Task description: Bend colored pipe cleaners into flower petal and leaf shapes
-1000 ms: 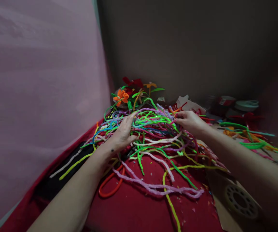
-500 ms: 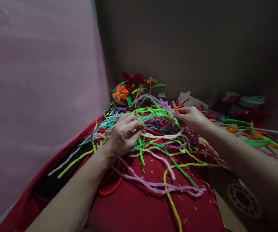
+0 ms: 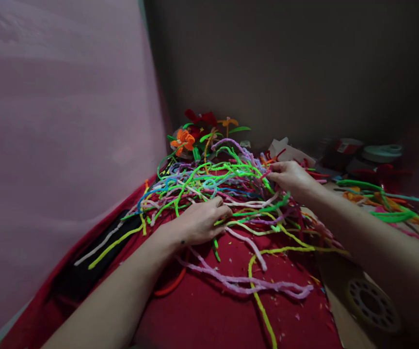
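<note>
View from above my forearms. At centre frame lies the tangle of chenille stems [image 3: 231, 186]: thin, fuzzy, bendable wires in neon green, lilac, pink, yellow, blue and red, looped over one another in a loose mound.

My left hand [image 3: 202, 223], lower centre, rests knuckles-up at the near edge of the mound, the fingers curled shut around several green and yellow strands. My right hand [image 3: 291, 177], right of centre, sits at the far right edge, the fingertips drawn together on a few strands; which ones I cannot tell, since the heap covers them.

Single stems trail out toward the bottom of the frame: a long lilac stem [image 3: 246, 286], a yellow-green stem [image 3: 264, 315] and an orange loop [image 3: 169, 287], the loop partly hidden under my left wrist.

Behind the mound, upper centre, stand finished stem flowers [image 3: 184, 140], orange and red with green leaves. White crumpled paper [image 3: 285, 148] lies just beside my right hand. Further right are loose green and orange stems [image 3: 387, 208] and blurred round lids [image 3: 382, 152]. A flat ring with holes [image 3: 373, 305] lies on cardboard at lower right.

The surface is a red cloth [image 3: 213, 315] flecked with trimmings. A pink sheet [image 3: 60, 121] fills the left; a dark wall [image 3: 285, 68] closes the back.
</note>
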Motion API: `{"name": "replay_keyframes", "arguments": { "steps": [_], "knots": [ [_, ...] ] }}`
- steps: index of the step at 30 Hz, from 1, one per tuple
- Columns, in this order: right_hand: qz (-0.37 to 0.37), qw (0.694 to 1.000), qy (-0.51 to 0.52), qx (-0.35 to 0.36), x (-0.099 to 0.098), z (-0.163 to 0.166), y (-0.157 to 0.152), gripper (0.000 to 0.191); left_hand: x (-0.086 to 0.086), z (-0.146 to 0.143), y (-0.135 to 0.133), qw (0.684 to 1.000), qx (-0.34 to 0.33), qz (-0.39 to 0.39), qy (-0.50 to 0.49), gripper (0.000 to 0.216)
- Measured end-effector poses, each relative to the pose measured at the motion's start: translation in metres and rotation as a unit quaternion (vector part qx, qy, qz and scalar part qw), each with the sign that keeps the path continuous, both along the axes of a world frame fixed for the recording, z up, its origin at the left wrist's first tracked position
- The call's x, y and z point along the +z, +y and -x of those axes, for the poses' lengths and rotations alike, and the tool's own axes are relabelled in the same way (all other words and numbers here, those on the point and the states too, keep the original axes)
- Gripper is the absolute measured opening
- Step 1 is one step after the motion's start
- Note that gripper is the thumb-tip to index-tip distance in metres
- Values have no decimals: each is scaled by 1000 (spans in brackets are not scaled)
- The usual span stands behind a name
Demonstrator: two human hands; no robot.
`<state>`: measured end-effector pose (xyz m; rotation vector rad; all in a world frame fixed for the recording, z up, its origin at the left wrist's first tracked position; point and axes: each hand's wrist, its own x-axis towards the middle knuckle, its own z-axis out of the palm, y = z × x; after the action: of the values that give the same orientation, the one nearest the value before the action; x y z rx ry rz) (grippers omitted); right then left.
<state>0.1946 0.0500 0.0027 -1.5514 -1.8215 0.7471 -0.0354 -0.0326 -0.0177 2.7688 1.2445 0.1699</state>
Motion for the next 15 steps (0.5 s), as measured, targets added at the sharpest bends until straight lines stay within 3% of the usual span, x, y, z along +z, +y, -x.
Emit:
{"name": "replay_keyframes", "arguments": {
  "steps": [4, 7, 9, 12, 15],
  "knots": [
    [-5, 1000, 4, 23, -5, 0, 2, 13, 1, -8, -6, 998, -44, 26, -31, 17],
    [-5, 999, -17, 30, -12, 1, 4, 16, 3, -6, -3, 987, -51, -33, -150, 14],
    [-22, 998, -30, 49, -15, 2, 2, 17, 6, 4, 5, 966, 37, -125, -223, 15],
    [-66, 989, -90, 102, -16, 5, -10, 16, 8, 30, 21, 910, 217, -247, -252, 18],
    [-80, 955, -209, 196, -15, 9, -30, 17, 9, 58, 36, 902, 322, -226, -175, 26]
  ]
}}
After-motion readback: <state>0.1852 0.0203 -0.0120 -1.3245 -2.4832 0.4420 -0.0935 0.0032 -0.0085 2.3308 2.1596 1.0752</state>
